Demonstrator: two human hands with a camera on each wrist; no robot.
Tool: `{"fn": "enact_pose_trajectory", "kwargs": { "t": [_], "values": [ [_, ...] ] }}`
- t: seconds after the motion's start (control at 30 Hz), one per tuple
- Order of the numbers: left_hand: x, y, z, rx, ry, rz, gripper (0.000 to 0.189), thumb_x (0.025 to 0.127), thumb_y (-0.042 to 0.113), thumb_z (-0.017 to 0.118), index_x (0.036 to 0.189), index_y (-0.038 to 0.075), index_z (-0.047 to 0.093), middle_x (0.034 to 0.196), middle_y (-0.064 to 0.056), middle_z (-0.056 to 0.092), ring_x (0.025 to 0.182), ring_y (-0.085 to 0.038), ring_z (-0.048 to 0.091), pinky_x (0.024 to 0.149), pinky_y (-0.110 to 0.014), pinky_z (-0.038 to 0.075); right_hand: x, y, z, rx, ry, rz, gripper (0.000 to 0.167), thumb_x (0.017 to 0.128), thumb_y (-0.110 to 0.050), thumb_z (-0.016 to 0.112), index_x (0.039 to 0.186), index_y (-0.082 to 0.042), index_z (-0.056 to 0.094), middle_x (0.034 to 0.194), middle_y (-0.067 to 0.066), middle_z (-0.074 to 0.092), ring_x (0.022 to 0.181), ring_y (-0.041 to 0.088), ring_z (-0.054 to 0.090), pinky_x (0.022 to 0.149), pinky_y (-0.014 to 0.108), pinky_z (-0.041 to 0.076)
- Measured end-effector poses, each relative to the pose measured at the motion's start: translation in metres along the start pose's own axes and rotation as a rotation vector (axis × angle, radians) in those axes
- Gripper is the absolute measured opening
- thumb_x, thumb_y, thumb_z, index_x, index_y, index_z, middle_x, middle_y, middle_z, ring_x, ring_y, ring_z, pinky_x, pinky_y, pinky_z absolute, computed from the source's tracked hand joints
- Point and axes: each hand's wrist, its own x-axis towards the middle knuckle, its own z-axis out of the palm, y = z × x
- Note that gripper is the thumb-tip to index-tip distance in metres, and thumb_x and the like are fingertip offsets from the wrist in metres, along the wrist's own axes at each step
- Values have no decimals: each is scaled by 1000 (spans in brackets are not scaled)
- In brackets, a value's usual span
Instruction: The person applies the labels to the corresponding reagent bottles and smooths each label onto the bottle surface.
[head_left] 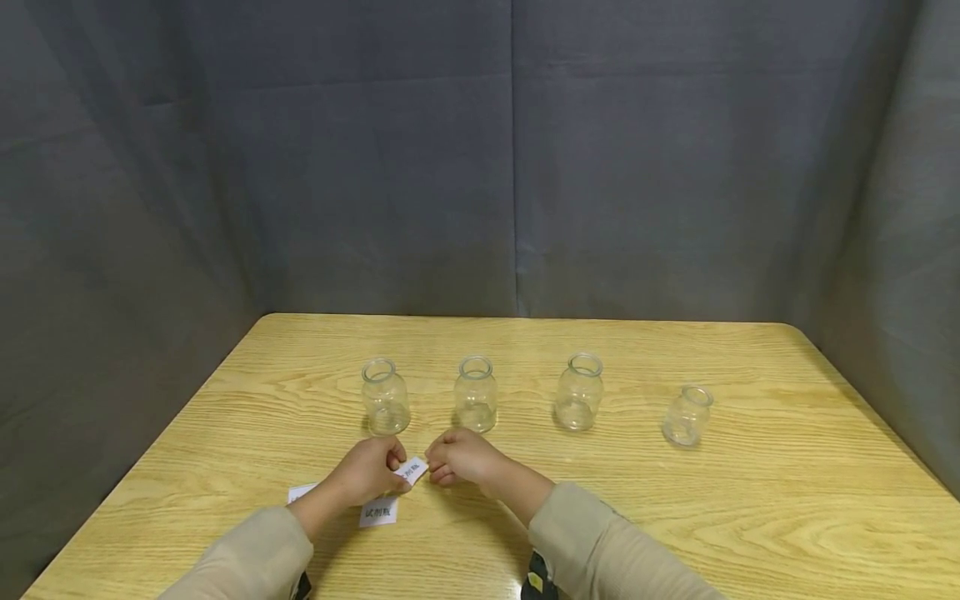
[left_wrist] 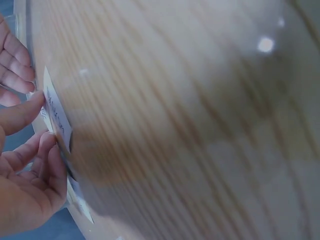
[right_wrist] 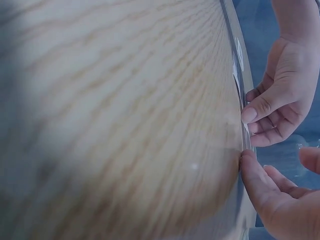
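My left hand (head_left: 367,468) pinches a small white paper label (head_left: 412,471) with black Chinese characters, tilted near the tabletop. At the label's right edge is my right hand (head_left: 467,458), its fingertips very close to the paper; whether they touch it I cannot tell. In the right wrist view, a fingertip of the right hand (right_wrist: 285,205) meets the table beside the left hand (right_wrist: 285,95). A second label (head_left: 378,512) lies flat just below the left hand. Another label (head_left: 301,492) shows partly behind the left wrist.
Three clear glass jars stand in a row beyond the hands: left jar (head_left: 386,404), middle jar (head_left: 476,400), right jar (head_left: 579,396). A smaller glass jar (head_left: 686,417) stands farther right. Grey curtains (head_left: 375,183) enclose the wood-grain table (head_left: 750,500) at the back and sides.
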Motion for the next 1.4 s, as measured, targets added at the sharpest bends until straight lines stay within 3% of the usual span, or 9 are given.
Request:
{"fn": "enact_pose_trajectory", "kwargs": {
  "t": [0.4,0.7,1.0,1.17,1.4],
  "values": [
    [3,-3,2,-54,-3,-12,30,62,0,73,80,2,50,74,-4,45,67,-16,43,61,-28,40,6,3,0,-14,-12,-34,17,86,-4,46,94,10,52,76,11,53,65,16,51,63,32,49],
    [5,-2,5,-69,38,12,31,63,-3,72,77,4,44,71,-3,47,63,-15,45,54,-26,38,11,4,1,-64,16,-48,11,82,-2,48,86,6,55,68,8,53,60,13,49,57,28,48],
    [5,-5,5,-170,-21,106,9,78,0,58,81,3,51,66,-1,49,52,-11,43,43,-20,36,12,7,-2,-87,27,-75,8,81,-2,53,83,5,55,66,8,54,55,12,49,51,24,45],
    [6,-4,3,-211,-69,135,8,79,2,59,84,2,52,70,-2,50,53,-12,45,44,-19,38,10,8,-4,-89,27,-91,6,80,-1,53,82,5,55,64,8,54,54,12,49,51,24,45],
    [9,0,3,-225,-74,149,13,77,6,62,86,3,53,73,-1,51,63,-13,48,54,-23,42,8,8,-10,-152,55,-128,6,80,-3,56,79,2,55,67,4,53,58,13,49,53,26,45]
  ]
}}
